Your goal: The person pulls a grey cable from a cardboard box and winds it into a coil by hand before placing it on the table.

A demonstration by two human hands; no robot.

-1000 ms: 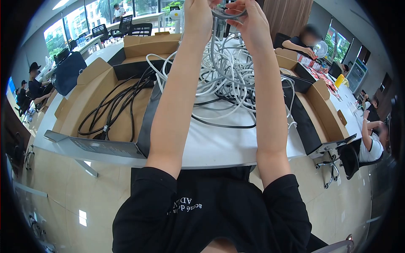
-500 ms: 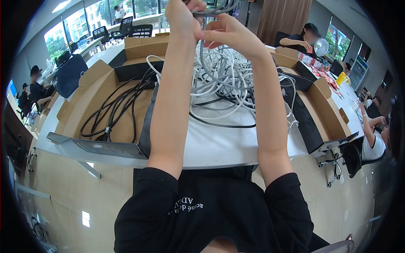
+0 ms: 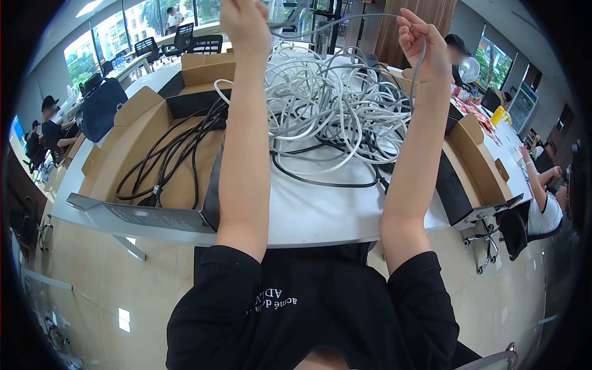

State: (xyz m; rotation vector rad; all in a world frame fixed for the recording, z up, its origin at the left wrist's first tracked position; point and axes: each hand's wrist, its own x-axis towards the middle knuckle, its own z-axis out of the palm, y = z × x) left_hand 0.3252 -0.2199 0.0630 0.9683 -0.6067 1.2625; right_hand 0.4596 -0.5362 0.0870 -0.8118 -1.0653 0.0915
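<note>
A grey cable [image 3: 361, 16] stretches in the air between my two raised hands. My left hand [image 3: 248, 28], partly blurred and cut off by the top edge, is closed on the grey cable's gathered part. On the other side, my right hand [image 3: 424, 46] pinches the same cable, and a length of it hangs down past the wrist. Below and between my arms lies a tangled heap of white and grey cables [image 3: 336, 108] on the white table [image 3: 308, 219]. A black cable [image 3: 327, 183] curves out from under the heap's near side.
To the left stands an open cardboard box [image 3: 102, 172] holding a coiled black power cord [image 3: 161, 154]. Another open box [image 3: 478, 163] is on the right. A dark blue bag [image 3: 103, 110] sits at the table's far left. Other people sit at tables around the room.
My hands were close together at the grey cable. My right hand has moved out to the right, drawing a length of cable between them, while my left has shifted slightly left and up.
</note>
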